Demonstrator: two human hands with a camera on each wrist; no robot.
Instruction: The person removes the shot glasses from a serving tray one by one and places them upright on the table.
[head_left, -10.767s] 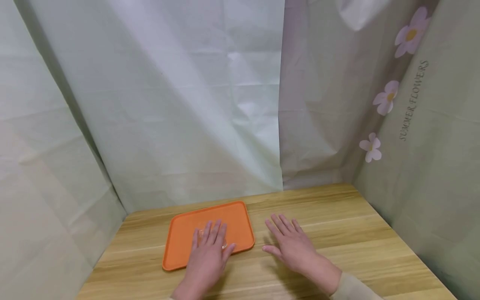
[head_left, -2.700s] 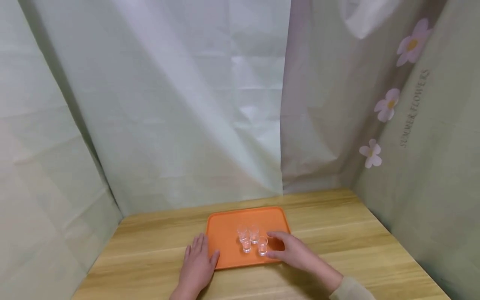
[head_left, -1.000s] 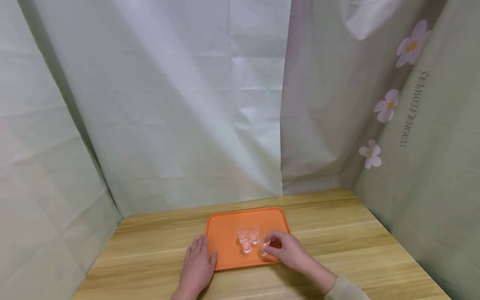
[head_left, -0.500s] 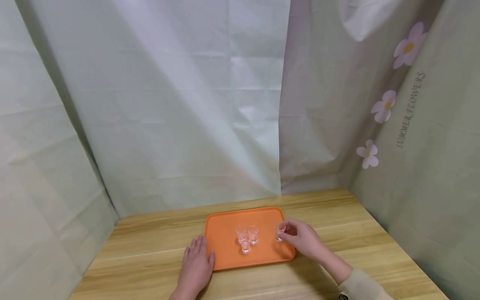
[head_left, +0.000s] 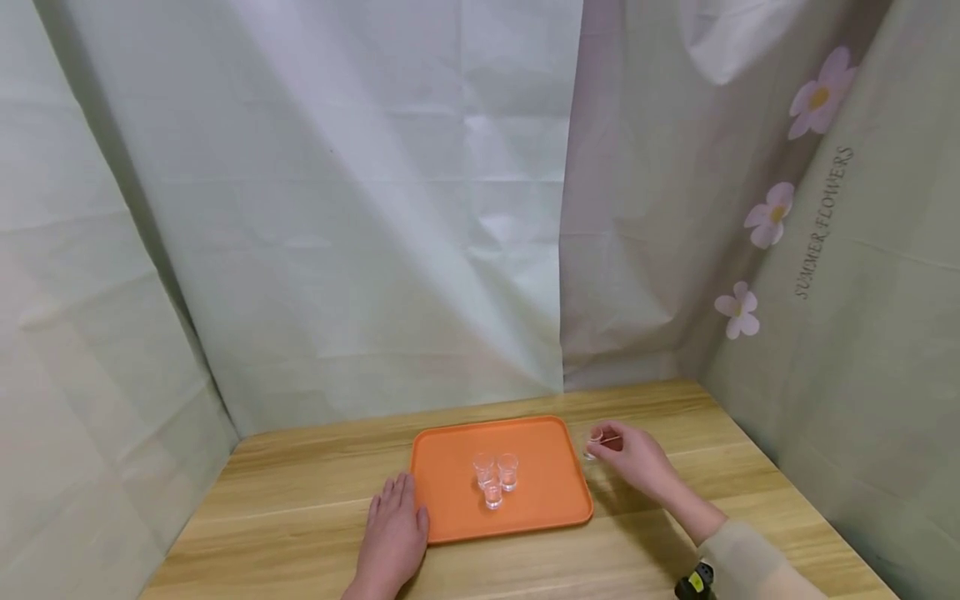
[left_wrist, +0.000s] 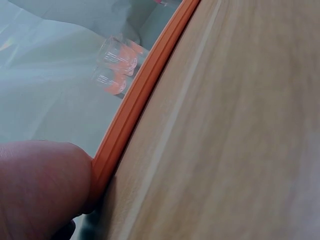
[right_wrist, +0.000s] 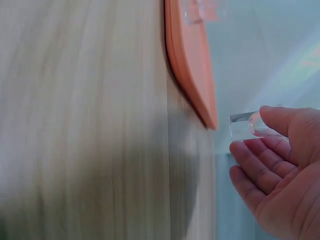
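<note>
My right hand (head_left: 637,458) pinches a small clear shot glass (right_wrist: 242,127) between thumb and fingers. It holds the glass above the table, just past the right side of the orange tray (head_left: 555,500). Three more clear shot glasses stand grouped near the tray's middle: a back left one (head_left: 483,468), a back right one (head_left: 508,471) and a front one (head_left: 492,497). Flat beside the tray's left edge lies my left hand (head_left: 393,529), fingers straight and thumb against the rim. In the left wrist view, part of that hand (left_wrist: 45,185) touches the orange rim (left_wrist: 135,100).
The wood-grain table (head_left: 300,500) extends on both sides of the tray. Pale curtains (head_left: 375,250) enclose it at the back and sides, the right one (head_left: 862,333) printed with flowers and lettering. A dark band (head_left: 693,581) is on my right wrist.
Earlier the tray lay further left. Then my right hand took the front right glass from the tray, lifted it and carried it right and back past the rim. My left hand lately stays put.
</note>
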